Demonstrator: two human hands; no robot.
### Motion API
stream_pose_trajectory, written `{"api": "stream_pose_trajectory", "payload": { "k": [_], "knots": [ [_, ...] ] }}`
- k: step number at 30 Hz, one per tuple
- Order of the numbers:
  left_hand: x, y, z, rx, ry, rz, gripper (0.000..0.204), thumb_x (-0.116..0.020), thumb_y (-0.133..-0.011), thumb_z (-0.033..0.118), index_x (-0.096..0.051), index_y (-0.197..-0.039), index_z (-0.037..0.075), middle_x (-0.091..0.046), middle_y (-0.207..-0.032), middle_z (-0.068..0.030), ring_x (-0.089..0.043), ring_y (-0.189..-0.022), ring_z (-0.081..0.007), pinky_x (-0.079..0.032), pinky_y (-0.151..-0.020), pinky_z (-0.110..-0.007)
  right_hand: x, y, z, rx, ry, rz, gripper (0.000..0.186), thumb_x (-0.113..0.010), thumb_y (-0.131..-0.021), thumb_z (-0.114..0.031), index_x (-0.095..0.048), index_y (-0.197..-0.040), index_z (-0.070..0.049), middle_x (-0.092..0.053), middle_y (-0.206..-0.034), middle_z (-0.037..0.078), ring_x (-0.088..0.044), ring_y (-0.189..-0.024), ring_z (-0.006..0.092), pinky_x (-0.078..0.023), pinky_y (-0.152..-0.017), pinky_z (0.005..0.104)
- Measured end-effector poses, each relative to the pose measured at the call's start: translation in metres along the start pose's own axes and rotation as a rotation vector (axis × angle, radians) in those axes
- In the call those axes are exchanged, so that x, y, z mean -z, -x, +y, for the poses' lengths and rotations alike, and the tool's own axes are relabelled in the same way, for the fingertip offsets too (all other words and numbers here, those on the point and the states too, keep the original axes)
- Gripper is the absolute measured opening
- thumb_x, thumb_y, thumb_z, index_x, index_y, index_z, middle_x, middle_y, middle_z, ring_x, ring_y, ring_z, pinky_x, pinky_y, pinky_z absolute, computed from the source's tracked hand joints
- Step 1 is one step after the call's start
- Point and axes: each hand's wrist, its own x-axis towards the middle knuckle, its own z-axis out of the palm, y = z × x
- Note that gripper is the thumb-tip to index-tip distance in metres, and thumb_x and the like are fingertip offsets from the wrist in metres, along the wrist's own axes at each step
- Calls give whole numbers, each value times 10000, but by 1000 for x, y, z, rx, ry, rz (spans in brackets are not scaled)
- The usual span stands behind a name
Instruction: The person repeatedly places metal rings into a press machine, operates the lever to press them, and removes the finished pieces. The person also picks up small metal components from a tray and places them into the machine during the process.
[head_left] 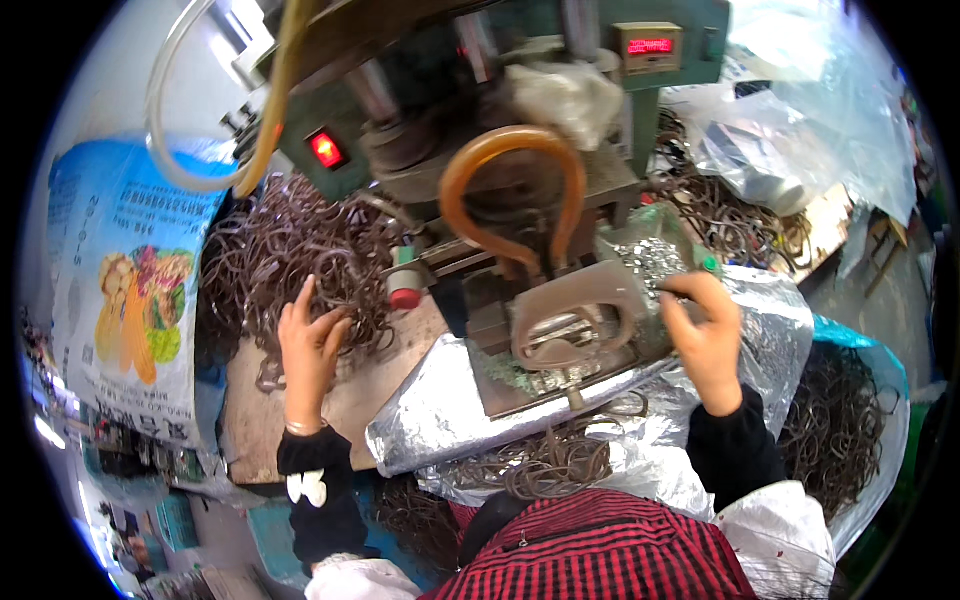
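My left hand [310, 360] is raised at the left with its fingers apart, holding nothing, beside a heap of brown curved plastic strips [300, 240]. My right hand [708, 335] hovers at the right of the press, thumb and forefinger drawn together; whatever is between them is too small to make out. Close to those fingertips lies a clear bag of small shiny metal pieces [648, 258]. Between my hands, a brown ring-shaped frame [580, 315] rests on the press's metal bed [500, 385], with small metal bits inside its opening. Behind it stands a looped amber tube [452, 190].
The green press [650, 110] rises in front, with a lit red switch [326, 149] and a red round button [405, 298]. Silver foil [420, 415] covers the near edge. More brown strips [560, 460] lie by my apron, and a blue-white sack [130, 290] stands left.
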Motion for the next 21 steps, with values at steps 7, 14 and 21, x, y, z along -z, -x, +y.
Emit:
{"api": "stream_pose_trajectory", "payload": {
  "k": [7,14,21],
  "knots": [
    [-49,40,116,621,909,387,242,-610,-974,71,-656,-1177,-52,-654,-892,-40,-557,-726,-88,-452,-660,-229,-53,-27,-40,182,-347,6,170,-729,-740,16,-696,-905,-11,-678,-850,121,-646,-792,292,-502,-715,358],
    [33,-4,167,-27,1134,674,328,-524,-1020,74,-583,-1328,-18,-676,-964,-68,-602,-794,-92,-481,-663,-207,-64,-12,-60,-311,-860,-153,471,-701,-834,2,-520,-1268,30,-659,-947,47,-613,-898,82,-480,-854,248],
    [23,-41,167,-46,705,849,306,-537,-1004,41,-585,-1296,-38,-696,-930,-111,-584,-711,-86,-456,-549,-205,-74,1,-86,-359,-937,-3,487,-674,-843,11,-493,-1295,23,-656,-1057,83,-611,-959,116,-463,-920,281]
  ]
}}
